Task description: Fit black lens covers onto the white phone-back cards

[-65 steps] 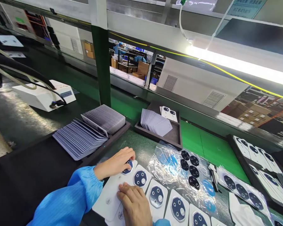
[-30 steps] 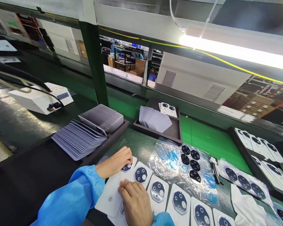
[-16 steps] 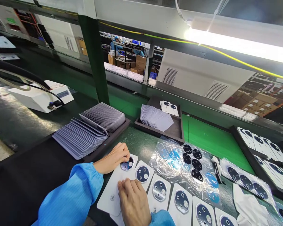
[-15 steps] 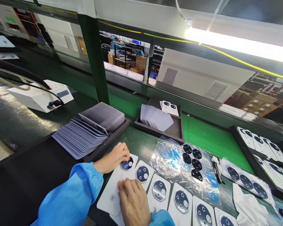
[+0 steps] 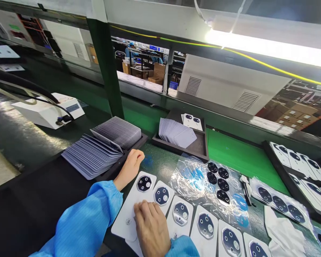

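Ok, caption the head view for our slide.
Right hand on white panels, left hand near a tray of grey panels.

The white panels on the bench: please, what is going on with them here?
A person in blue sleeves has the right hand resting over the left end of a row of white panels with dark discs. The left hand, curled, is just beyond the leftmost panel, near the dark tray that holds grey panels. A blurred blue patch is beside the fingertips; whether they hold it is unclear. The leftmost disc looks black.
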`<state>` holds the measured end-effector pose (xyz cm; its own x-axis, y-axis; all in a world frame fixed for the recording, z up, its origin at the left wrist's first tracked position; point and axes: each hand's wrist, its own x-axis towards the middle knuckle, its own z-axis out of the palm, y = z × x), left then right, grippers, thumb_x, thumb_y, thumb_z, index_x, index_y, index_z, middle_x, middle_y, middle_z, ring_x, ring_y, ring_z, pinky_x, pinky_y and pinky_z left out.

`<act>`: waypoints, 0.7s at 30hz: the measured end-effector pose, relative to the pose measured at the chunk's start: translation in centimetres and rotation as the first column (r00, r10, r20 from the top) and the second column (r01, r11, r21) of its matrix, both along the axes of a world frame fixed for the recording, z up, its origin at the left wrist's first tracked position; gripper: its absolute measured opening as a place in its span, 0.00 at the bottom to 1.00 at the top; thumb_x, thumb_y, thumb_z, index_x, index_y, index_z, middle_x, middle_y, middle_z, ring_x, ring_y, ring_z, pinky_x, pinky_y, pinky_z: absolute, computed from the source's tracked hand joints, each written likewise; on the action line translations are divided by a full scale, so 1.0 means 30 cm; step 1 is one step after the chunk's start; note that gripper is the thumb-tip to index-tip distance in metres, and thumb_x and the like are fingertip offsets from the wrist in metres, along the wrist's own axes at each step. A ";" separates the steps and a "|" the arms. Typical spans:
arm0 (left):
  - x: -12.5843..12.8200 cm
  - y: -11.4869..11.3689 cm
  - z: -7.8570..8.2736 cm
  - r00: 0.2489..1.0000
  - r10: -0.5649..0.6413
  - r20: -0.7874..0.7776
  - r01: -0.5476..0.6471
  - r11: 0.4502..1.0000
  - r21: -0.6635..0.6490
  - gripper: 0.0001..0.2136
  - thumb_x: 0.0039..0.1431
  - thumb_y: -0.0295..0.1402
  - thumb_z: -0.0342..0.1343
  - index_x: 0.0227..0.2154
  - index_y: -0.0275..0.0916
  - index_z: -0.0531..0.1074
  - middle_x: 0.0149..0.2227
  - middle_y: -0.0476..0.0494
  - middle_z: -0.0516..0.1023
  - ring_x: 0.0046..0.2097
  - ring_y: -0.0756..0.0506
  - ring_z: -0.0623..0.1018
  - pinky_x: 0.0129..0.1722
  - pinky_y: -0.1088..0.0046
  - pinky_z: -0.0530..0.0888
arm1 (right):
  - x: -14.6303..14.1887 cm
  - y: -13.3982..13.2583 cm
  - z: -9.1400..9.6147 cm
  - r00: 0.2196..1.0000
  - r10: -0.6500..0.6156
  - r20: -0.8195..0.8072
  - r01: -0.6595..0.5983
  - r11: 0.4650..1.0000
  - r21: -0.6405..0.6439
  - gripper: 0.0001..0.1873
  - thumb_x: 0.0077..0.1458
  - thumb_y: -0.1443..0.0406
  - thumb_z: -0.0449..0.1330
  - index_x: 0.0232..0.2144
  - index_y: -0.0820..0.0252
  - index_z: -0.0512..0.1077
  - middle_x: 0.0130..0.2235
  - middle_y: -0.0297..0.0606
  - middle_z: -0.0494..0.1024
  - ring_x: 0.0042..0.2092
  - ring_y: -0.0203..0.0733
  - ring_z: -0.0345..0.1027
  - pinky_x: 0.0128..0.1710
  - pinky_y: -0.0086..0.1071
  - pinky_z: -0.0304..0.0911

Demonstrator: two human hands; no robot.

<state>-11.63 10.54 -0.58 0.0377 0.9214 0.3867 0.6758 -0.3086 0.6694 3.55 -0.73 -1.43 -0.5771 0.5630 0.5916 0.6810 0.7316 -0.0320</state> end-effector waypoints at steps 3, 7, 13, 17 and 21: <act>0.010 -0.062 0.076 1.000 0.007 -0.003 -0.007 1.000 0.027 0.11 0.65 0.35 0.38 0.28 0.43 0.62 0.34 0.47 0.65 0.40 0.43 0.67 0.43 0.64 0.66 | 0.021 -0.015 -0.026 0.976 -0.053 -0.211 0.001 0.970 -0.241 0.09 0.59 0.63 0.57 0.41 0.61 0.67 0.31 0.38 0.75 0.31 0.42 0.72 0.29 0.33 0.70; 0.060 -0.243 0.141 0.960 -0.274 -0.063 0.270 0.961 -0.064 0.12 0.65 0.36 0.42 0.27 0.43 0.65 0.31 0.50 0.67 0.36 0.44 0.66 0.38 0.68 0.66 | 0.067 -0.038 -0.079 0.630 -0.277 -0.725 -0.142 0.877 -0.458 0.29 0.57 0.45 0.53 0.52 0.57 0.59 0.46 0.45 0.73 0.46 0.45 0.72 0.40 0.33 0.72; 0.144 -0.332 0.100 0.789 -0.614 0.011 0.600 0.767 -0.227 0.09 0.62 0.26 0.44 0.28 0.42 0.66 0.34 0.48 0.70 0.39 0.46 0.68 0.40 0.70 0.67 | 0.130 -0.082 -0.102 0.696 -0.217 -0.685 -0.265 0.809 -0.525 0.24 0.66 0.52 0.37 0.48 0.55 0.67 0.35 0.38 0.78 0.36 0.40 0.75 0.33 0.28 0.71; 0.161 -0.218 0.104 0.867 -0.496 0.039 0.485 0.824 -0.292 0.07 0.58 0.24 0.46 0.34 0.42 0.66 0.36 0.49 0.71 0.41 0.45 0.70 0.43 0.69 0.68 | 0.172 -0.103 -0.073 0.917 -0.217 -0.336 0.074 0.917 -0.391 0.22 0.67 0.57 0.38 0.38 0.54 0.71 0.28 0.34 0.75 0.26 0.34 0.72 0.22 0.22 0.66; 0.191 -0.138 0.122 0.848 -0.529 -0.022 0.490 0.799 -0.348 0.13 0.50 0.20 0.46 0.37 0.42 0.64 0.37 0.49 0.70 0.42 0.45 0.69 0.44 0.68 0.68 | 0.168 -0.091 -0.090 0.983 -0.176 -0.056 0.173 0.983 -0.060 0.23 0.67 0.66 0.37 0.38 0.54 0.71 0.34 0.35 0.80 0.24 0.34 0.71 0.11 0.26 0.54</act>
